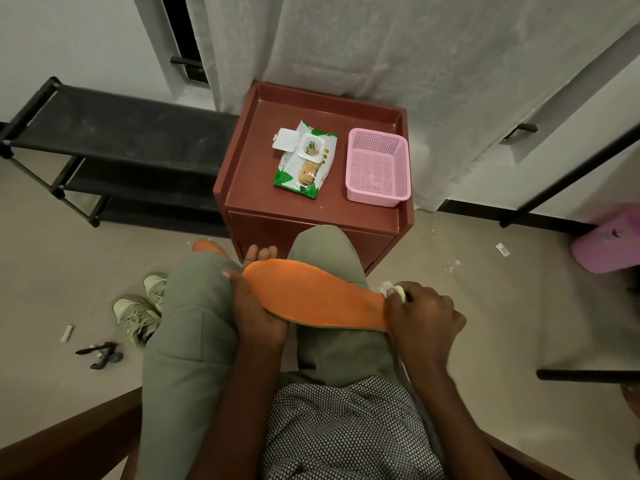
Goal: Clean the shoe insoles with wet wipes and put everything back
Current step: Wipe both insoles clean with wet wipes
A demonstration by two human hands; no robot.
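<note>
An orange insole (311,294) lies across my lap, above my knees. My left hand (258,306) grips its left end, fingers wrapped under it. My right hand (424,315) presses a crumpled white wet wipe (391,289) onto the insole's right end. A second orange insole (207,247) peeks out behind my left knee. The wet wipes pack (304,161), green and white with its lid flipped open, lies on the red-brown cabinet (256,174). A pair of pale green shoes (142,308) sits on the floor at my left.
A pink plastic basket (379,168) stands on the cabinet to the right of the pack. A black shoe rack (104,140) is at the left. Small dark tools (102,353) lie on the floor. A pink stool (609,242) is at the right edge.
</note>
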